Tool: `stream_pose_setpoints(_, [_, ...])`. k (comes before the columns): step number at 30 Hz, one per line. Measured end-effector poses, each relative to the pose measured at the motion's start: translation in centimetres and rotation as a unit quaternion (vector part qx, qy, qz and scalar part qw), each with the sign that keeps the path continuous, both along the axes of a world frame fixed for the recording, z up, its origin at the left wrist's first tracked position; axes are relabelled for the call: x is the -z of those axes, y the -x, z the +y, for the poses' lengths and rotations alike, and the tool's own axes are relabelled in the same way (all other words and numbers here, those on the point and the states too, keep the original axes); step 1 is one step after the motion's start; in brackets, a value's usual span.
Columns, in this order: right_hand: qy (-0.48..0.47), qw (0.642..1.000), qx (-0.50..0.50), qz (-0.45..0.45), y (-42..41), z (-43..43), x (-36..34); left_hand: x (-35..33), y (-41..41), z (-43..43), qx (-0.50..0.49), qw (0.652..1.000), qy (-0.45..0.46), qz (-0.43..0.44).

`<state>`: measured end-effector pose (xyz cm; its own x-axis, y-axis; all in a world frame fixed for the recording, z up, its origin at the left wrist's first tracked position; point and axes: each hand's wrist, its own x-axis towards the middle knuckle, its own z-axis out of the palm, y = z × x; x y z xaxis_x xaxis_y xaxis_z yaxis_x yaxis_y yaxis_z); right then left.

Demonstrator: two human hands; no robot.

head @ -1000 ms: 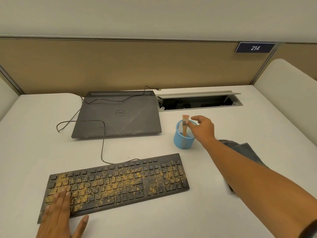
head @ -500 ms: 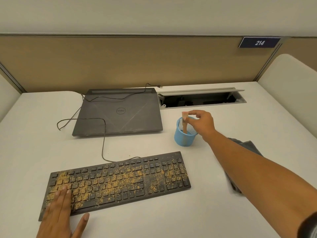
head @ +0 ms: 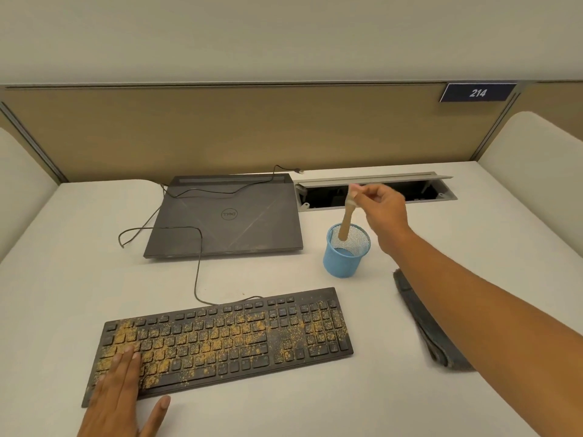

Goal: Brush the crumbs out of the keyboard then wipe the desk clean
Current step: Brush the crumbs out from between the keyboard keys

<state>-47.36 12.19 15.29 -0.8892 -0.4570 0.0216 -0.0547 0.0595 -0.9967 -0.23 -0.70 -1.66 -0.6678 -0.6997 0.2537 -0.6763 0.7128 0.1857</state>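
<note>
At centre right of the frame, fetching the brush [head: 345, 220]: pinched in right grip [head: 383, 209], end inside blue cup [head: 344, 263]; left grip [head: 116, 392] flat on keyboard [head: 236, 335]. Next, likely: clearing the rim.

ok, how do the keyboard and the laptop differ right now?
The keyboard is strewn with orange crumbs; the laptop lid looks almost clean. The left hand rests flat on the keyboard; only a cable crosses the laptop. Both are dark and lie flat on the desk.

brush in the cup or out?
Partly in. The right hand pinches the brush near its top; its lower end sits inside the blue mesh cup.
</note>
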Motion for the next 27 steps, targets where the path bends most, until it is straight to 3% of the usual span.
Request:
stream_pose_setpoints(5, [0.122,0.987,0.008,-0.109,-3.7,2.2,-2.5,-0.3,-0.2,-0.1,0.002,0.998,-0.055,-0.038])
stream_pose_setpoints(9, [0.020,0.973,0.051,-0.222,-9.8,5.0,0.9,-1.1,-0.4,0.6,0.004,0.997,-0.073,-0.012])
stream_pose_setpoints(15, [-0.135,0.930,-0.041,-0.338,-18.0,7.9,6.0,-1.6,-0.8,1.8,0.001,0.998,-0.060,0.016])
stream_pose_setpoints(20, [-0.155,0.935,-0.085,-0.307,-21.4,7.7,5.5,-1.4,-0.9,1.6,0.007,0.997,-0.076,0.006])
stream_pose_setpoints(27, [-0.187,0.966,-0.066,-0.168,-25.2,6.8,4.9,-2.3,-3.4,-1.0,0.025,0.996,-0.085,0.033])
